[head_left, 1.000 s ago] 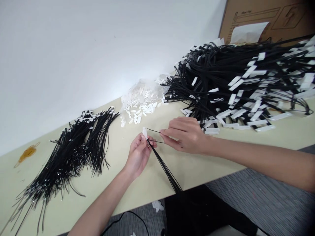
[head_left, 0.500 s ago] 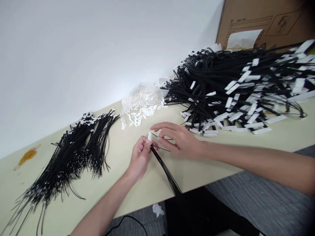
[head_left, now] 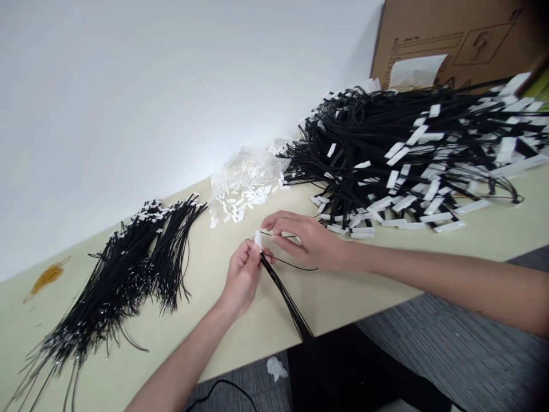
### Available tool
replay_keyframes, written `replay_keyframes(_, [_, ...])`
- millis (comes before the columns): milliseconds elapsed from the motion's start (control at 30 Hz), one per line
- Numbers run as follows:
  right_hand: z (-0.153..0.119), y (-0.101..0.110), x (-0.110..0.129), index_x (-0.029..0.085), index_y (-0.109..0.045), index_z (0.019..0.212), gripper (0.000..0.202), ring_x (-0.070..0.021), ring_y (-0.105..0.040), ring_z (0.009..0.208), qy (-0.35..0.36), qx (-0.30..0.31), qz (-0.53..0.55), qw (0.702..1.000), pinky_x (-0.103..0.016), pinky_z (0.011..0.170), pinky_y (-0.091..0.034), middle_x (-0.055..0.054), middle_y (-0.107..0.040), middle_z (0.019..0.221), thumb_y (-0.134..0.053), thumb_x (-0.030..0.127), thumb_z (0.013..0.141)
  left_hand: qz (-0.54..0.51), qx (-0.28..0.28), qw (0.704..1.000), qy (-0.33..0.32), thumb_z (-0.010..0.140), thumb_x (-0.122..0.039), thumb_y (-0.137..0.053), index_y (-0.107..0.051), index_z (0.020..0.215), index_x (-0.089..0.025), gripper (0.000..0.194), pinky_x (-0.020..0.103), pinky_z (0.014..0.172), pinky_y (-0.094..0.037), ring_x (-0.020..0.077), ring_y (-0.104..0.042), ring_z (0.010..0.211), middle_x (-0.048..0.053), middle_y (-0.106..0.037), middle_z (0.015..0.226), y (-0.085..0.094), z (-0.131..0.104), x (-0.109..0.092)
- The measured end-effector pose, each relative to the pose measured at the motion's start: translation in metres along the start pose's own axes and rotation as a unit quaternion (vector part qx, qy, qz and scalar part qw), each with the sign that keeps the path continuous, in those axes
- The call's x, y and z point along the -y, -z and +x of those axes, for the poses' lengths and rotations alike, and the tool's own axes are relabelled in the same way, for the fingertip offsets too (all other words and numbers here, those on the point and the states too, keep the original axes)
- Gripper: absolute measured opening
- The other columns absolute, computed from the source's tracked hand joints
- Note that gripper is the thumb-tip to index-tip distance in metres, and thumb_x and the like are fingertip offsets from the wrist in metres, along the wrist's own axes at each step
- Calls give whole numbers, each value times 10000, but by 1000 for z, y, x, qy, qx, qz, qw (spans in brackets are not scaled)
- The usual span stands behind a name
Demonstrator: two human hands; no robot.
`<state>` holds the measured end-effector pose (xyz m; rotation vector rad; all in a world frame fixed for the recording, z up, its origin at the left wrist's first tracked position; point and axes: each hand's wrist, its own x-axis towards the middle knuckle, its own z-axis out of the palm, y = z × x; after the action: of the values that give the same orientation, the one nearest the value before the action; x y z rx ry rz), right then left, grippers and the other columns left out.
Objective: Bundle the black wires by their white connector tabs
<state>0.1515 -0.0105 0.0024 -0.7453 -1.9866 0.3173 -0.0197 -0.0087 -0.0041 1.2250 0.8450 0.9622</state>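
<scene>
Your left grip (head_left: 244, 269) is clenched on a small white clip (head_left: 258, 238) and on the top of a thin bundle of black cords (head_left: 286, 297) that slants down past the desk (head_left: 334, 297) edge toward your lap. Your right grip (head_left: 306, 240) is pinched on a single black cord (head_left: 295, 266), with the fingertips just beside the clip.

From largest to smallest around you: the cardboard box (head_left: 454, 40) stands at the far right against the wall. In front of it sprawls the big heap of black cords with white tags (head_left: 412, 154), near your right wrist. On your left lies the smaller pile of black cords (head_left: 124, 269), well apart from both hands. Between the two piles sits a clear bag spilling white clips (head_left: 242, 186). A yellowish stain (head_left: 45, 277) marks the far left.

Against a second ago, your right hand has closed in on the clip, and the single cord now sags in a loop below it. Judging by that, its end is at the clip or just entering it; the pictures are too small to tell.
</scene>
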Motion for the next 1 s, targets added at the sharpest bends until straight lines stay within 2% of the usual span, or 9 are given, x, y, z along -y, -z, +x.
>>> replay_keyframes(133, [-4, -1, -5, 143, -477, 1006, 174, -207, -423, 1106, 106, -25, -133, 985, -368, 880, -424, -130, -495, 1155, -462, 182, 837, -26, -18, 999, 6, 769, -301, -568, -536, 670, -153, 181, 246, 632, -380, 115, -490, 617, 6, -541, 648, 1, 1, -4])
replay_keyframes(200, [-5, 1, -4, 154, -493, 1028, 215, -217, -426, 1094, 155, -54, -188, 968, -376, 873, -425, -104, -526, 1124, -508, 183, 816, -28, -25, 999, 4, 764, -292, -574, -544, 677, -151, 168, 242, 625, -384, 114, -496, 621, 10, -553, 657, 2, 1, -6])
replay_keyframes(333, [-5, 3, -1, 203, -543, 995, 229, -213, -469, 999, 204, -139, -259, 934, -377, 803, -442, -41, -588, 998, -585, 193, 771, -40, -24, 999, 7, 764, -291, -575, -538, 667, -153, 174, 230, 607, -385, 103, -487, 599, -4, -543, 632, 2, 0, -6])
replay_keyframes(500, [-4, -2, 1, 183, -573, 886, 95, -157, -496, 949, 271, -72, -264, 923, -332, 836, -432, -13, -609, 908, -549, 140, 805, -49, -36, 998, 14, 745, -287, -605, -541, 650, -143, 184, 182, 565, -356, 77, -452, 572, -19, -518, 603, 1, 1, -5])
replay_keyframes(733, [-7, -5, -5, 171, -579, 881, 102, -132, -519, 882, 265, -51, -259, 927, -324, 830, -428, 0, -627, 815, -517, 112, 825, -27, -31, 999, 21, 754, -286, -594, -565, 674, -135, 173, 184, 567, -366, 82, -466, 584, -5, -542, 632, 2, 1, -6])
replay_keyframes(833, [-7, -7, -4, 175, -587, 878, 109, -140, -530, 881, 242, -51, -217, 944, -327, 802, -440, -14, -634, 816, -511, 118, 824, -27, -29, 999, 16, 765, -278, -581, -557, 668, -138, 172, 184, 563, -367, 79, -469, 572, -11, -539, 622, 1, 0, -6])
replay_keyframes(900, [-5, -6, 1, 178, -593, 867, 111, -144, -543, 871, 192, -53, -124, 972, -324, 771, -458, -26, -639, 830, -504, 127, 825, -28, -30, 999, 18, 770, -288, -572, -542, 666, -148, 176, 199, 565, -374, 87, -478, 556, -13, -544, 603, 0, 0, -7])
replay_keyframes(967, [-2, -2, 8, 173, -594, 880, 121, -137, -565, 838, 86, -60, 19, 994, -313, 743, -482, -40, -639, 850, -485, 142, 835, -26, -33, 999, 24, 776, -299, -560, -527, 669, -159, 179, 216, 566, -380, 99, -489, 540, -15, -548, 578, 1, 0, -7])
replay_keyframes(1000, [0, 2, 11, 170, -591, 890, 126, -132, -575, 825, 22, -69, 95, 993, -307, 740, -492, -45, -638, 861, -475, 158, 843, -27, -38, 999, 24, 777, -300, -558, -524, 672, -162, 177, 221, 568, -382, 103, -495, 539, -16, -546, 573, 2, 1, -7])
